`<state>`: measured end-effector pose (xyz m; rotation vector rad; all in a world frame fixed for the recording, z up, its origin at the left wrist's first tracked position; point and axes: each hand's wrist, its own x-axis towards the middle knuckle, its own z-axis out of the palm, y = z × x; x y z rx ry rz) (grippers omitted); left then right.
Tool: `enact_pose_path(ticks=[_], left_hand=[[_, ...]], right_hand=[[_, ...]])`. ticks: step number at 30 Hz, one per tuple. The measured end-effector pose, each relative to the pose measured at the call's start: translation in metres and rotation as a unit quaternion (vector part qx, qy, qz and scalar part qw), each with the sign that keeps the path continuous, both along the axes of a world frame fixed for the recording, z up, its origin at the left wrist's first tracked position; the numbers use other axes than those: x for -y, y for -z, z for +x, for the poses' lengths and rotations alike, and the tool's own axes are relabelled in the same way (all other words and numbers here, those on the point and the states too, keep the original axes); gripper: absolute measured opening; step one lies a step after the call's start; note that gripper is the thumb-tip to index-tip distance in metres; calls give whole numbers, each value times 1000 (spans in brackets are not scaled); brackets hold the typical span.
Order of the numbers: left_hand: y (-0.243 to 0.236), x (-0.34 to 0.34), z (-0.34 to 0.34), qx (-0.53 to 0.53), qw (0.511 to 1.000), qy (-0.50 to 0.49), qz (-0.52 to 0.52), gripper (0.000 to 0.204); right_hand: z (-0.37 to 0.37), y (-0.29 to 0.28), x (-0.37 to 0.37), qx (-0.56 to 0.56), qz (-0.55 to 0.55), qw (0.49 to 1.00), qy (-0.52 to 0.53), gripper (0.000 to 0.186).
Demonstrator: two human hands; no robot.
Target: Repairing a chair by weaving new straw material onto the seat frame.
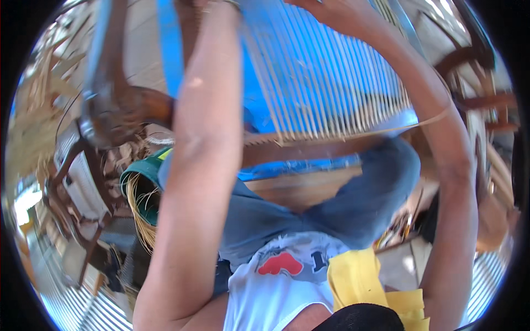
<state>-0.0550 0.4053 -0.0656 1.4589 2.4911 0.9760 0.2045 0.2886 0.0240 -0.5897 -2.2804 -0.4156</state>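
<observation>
A wooden seat frame is strung with many thin parallel cane strands (331, 83), running from its near rail (309, 151) up past the top edge. My left forearm (201, 110) reaches over the frame's left side; its hand lies beyond the top edge, with only a band at the wrist (223, 4) showing. Over the far right part of the strands, my right hand (334, 14) is blurred and partly cut off, one finger stretched out to the left. A loose cane strand (397, 128) runs from the near rail towards my right forearm (428, 83).
By my left knee, a green container (144, 171) holds a bundle of loose cane (144, 226). A dark wooden chair part (132, 107) stands at the left. Blue sheeting (265, 105) shows beneath the strands. More wooden chair frames (83, 182) surround me. A yellow cloth (356, 276) hangs on me.
</observation>
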Motion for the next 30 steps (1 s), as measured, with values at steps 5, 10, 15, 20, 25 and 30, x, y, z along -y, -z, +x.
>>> enact_pose_path(ticks=[5,10,15,20,25,30], left_hand=[[18,-102,-117,-205,970,125,-35,54],[41,46,112,0,968,235,-87,56],[-71,153,135,50,971,207,-105,58],[-138,218,187,93,975,158,-125,61],[-170,248,206,161,969,110,-150,64],[-177,261,209,194,963,51,-178,67]], right_hand=[[125,-95,255,8,-523,852,29,30],[243,-98,520,-310,-614,479,546,12],[250,-20,656,-110,-536,478,687,14],[184,25,622,-199,-540,502,646,19],[189,58,605,-220,-492,516,666,22],[207,51,636,-50,-603,574,552,22]])
